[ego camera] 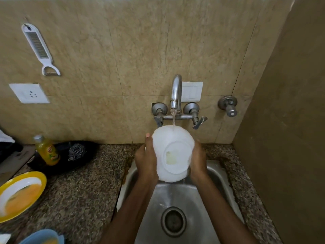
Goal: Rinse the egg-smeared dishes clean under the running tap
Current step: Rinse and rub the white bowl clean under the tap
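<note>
2 hands on 1 white bowl (pixel 173 152): left hand (pixel 146 161) cupped round its left wall with the thumb up by the rim, right hand (pixel 197 159) wrapped on the right wall. Held tilted over the sink (pixel 216 175), underside toward the camera, far rim right under the tap (pixel 176 92). Stream (pixel 173 118) landing on that top edge, not on the pale yellow smear showing faintly at the base ring.

Risks, as a judgement only:
- Wet, smooth walls and open-palmed holds; a slip likely if either hand shifts to rub, with a drop straight onto the steel by the drain (pixel 173 221).
- Water striking the curved outside and fanning off toward the wall or the tabletop (pixel 79 187) instead of down the basin.
- Residue missed, since the flow runs over the outside; whether the inside is clean, impossible to tell from here.
- Far rim close under the spout, so a lift could knock it.

Further out on the left: yellow plate (pixel 37 178) coated in egg, well apart from the sink and not yet rinsed. Blue bowl (pixel 42 235) at the bottom edge, egg visible inside, also waiting. Soap bottle (pixel 47 150) and scrubber (pixel 77 151) behind them, untouched. Plenty left to do.
</note>
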